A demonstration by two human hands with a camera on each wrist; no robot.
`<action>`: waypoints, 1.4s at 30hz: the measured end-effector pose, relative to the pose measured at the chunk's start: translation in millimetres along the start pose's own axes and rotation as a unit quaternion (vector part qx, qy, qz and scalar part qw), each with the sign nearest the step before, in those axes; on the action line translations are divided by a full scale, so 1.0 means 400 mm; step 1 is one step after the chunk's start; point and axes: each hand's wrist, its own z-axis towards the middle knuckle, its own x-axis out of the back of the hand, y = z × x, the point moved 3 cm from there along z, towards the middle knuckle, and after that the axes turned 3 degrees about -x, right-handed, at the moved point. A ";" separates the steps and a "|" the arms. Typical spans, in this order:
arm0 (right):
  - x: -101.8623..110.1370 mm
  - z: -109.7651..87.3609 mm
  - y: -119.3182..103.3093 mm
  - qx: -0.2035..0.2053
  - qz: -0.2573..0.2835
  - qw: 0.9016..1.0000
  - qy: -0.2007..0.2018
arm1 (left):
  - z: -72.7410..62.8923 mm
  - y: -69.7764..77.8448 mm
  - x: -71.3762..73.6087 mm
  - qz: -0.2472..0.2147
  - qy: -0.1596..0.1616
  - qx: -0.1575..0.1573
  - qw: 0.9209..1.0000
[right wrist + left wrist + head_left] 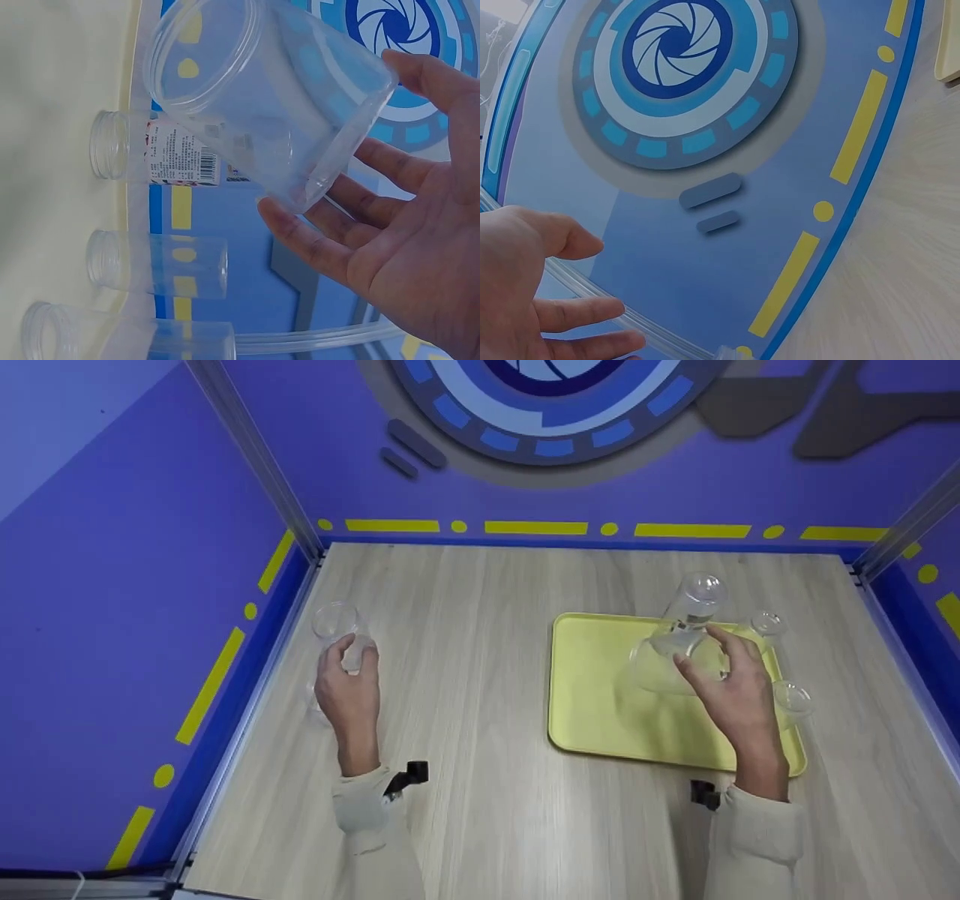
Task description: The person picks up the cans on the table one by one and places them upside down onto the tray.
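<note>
In the right wrist view, my right hand (390, 195) grips a large clear plastic jar (262, 97) by its base end, thumb and fingers spread around it. The jar is tilted, its wide mouth facing down towards the yellow tray (592, 720). Seen from the head, that right hand (739, 690) is over the tray's right half. My left hand (349, 694) is at the far left, fingers loosely curved, beside clear containers (335, 617) on the table. In the left wrist view the left hand (547, 292) has parted fingers and nothing between them.
A clear jar with a printed barcode label (180, 150) stands mouth down behind the held jar. Two smaller clear jars (161, 262) stand nearby at the tray's right side. Purple-blue panels (135, 622) wall in the wooden table (465, 697).
</note>
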 end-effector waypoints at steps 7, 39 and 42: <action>0.006 0.004 0.007 -0.009 -0.026 1.000 -0.008 | 0.011 -0.008 0.008 0.022 -0.007 0.012 1.000; 0.008 0.000 0.033 0.020 -0.113 0.993 -0.031 | 0.037 -0.057 0.031 0.083 0.006 0.050 0.995; 0.009 0.001 0.036 0.021 -0.117 0.992 -0.034 | 0.037 -0.065 0.028 0.087 0.004 0.053 0.995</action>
